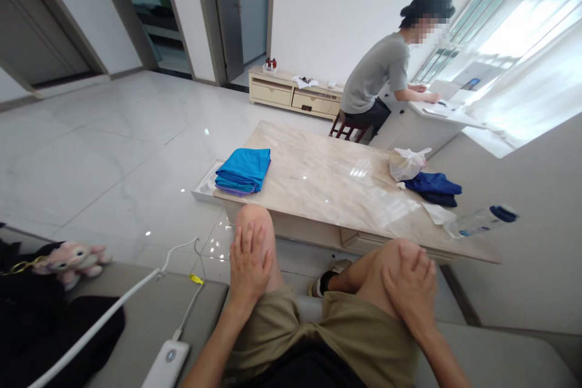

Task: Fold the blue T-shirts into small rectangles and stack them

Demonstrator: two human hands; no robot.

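My left hand (250,264) lies flat on my left knee with its fingers spread, holding nothing. On the other knee rests my right hand (411,285), also open and empty. Just beyond my left knee, a folded stack of bright blue cloth (243,170) sits at the near left corner of the marble-topped table (318,182). Past my right hand, at the table's right end, are a clear water bottle (482,221) with a dark blue lid, a white sheet of paper (437,213), dark blue folded cloth (434,187) and a white plastic bag (407,163).
A white power bank (167,364) with a cable lies on the grey sofa (204,315) to my left, near a pink plush toy (70,260) and black fabric. Another person (382,66) sits on a stool at a desk by the window. A low cabinet (291,94) stands against the wall.
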